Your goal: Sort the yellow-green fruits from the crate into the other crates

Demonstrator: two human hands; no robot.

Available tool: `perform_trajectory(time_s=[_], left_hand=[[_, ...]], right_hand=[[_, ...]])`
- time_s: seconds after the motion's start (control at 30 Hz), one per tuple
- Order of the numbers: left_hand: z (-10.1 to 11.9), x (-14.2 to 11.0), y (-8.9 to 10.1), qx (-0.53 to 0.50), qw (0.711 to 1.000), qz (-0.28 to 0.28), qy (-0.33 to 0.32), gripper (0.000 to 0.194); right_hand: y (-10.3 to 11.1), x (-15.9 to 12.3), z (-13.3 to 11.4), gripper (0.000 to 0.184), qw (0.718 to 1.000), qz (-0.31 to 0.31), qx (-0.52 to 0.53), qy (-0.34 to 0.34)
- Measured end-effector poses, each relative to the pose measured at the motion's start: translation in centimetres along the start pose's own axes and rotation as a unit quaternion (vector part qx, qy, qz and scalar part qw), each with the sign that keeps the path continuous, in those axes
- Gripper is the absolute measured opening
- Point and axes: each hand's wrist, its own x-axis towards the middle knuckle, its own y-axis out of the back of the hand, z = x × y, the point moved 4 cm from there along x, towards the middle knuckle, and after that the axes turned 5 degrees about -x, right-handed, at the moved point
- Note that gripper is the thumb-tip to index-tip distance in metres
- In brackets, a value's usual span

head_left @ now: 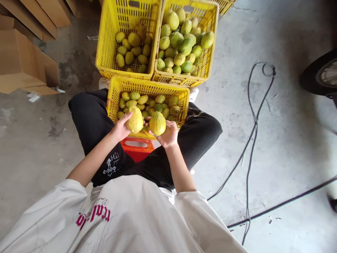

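Note:
My left hand (121, 127) is closed around a yellow papaya (135, 120), its thumb lying on the near side. Beside it, my right hand (169, 134) grips another papaya (157, 123), yellow with greenish streaks, from below and the right. Both fruits are held a little apart above the near yellow crate (148, 83). Inside that crate lie several smaller green and yellow papayas (159, 108), partly hidden by my hands and the held fruit.
Two more yellow crates stand beyond: the left crate (99, 52) and the right crate (214, 38), both with papayas inside. A red plastic stool (135, 153) shows between my legs. Cardboard boxes (28, 59) lie left; a black cable (254, 131) and a wheel (313, 75) are right.

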Motion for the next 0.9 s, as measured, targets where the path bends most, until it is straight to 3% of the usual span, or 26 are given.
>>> perform_trajectory(time_s=[0.27,0.4,0.57,0.7,0.9], left_hand=[[0.14,0.07,-0.20,-0.035,0.999,-0.013,-0.002,0.058],[-0.16,0.10,0.09,0.010,0.999,-0.042,-0.001,0.045],[-0.19,0.10,0.74,0.059,0.997,-0.044,-0.003,0.030],[-0.28,0.22,0.60,0.070,0.995,-0.071,0.007,0.029],[-0.48,0.95,0.47,0.012,0.995,-0.094,0.022,0.037]], right_hand=[[-0.48,-0.27,0.04,0.064,0.999,0.007,-0.034,0.030],[-0.12,-0.26,-0.07,0.070,0.997,0.027,-0.059,0.044],[0.07,-0.22,0.11,0.065,0.998,0.014,-0.059,0.014],[-0.26,-0.16,0.15,0.063,0.999,0.000,-0.053,0.011],[-0.04,0.40,0.13,0.074,0.999,-0.009,-0.023,0.029]])
